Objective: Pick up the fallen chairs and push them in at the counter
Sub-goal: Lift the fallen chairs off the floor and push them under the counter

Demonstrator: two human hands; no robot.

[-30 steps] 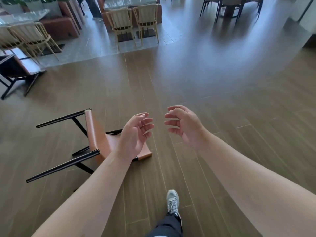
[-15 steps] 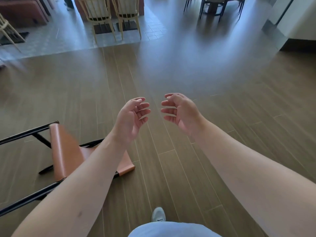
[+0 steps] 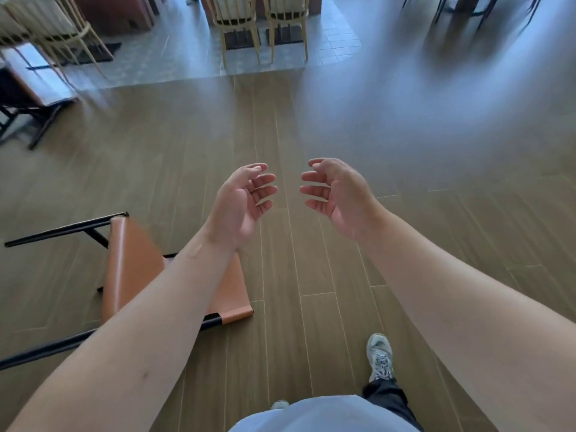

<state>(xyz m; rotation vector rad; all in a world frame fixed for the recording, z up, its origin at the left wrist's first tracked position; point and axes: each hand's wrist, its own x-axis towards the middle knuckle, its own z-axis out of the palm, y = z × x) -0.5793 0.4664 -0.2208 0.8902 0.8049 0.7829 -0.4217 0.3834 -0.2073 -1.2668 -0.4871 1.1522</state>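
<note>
Since half a second ago the view has swung back toward the left, so more of the fallen chair [image 3: 134,269] shows, and a sneakered foot [image 3: 379,357] has stepped forward at lower right. The hands hold the same pose as before.

The left hand [image 3: 240,207] and the right hand [image 3: 336,198] are raised in front of the person, palms facing each other, fingers loosely curled and spread, holding nothing. They are near each other but apart, and neither touches the chair.

The chair lies on its side on the wooden floor [image 3: 311,275], toward the left edge of the view, partly hidden under the left forearm. Its tan leather-like seat and back form an angle, and its black metal legs [image 3: 62,230] stretch out to the left. No counter shows in this view.

The chair looks moderately heavy and rigid: a stiff metal frame with smooth padded panels. The upholstery may be slippery and could scuff, so the frame is probably the better hold, one hand on the top edge of the backrest and the other on a leg or the seat rim, tipping it upright over its lower legs. The legs could slide on the smooth floor as it is tipped.

Pale wooden chairs [image 3: 261,23] stand at tables farther back.
</note>
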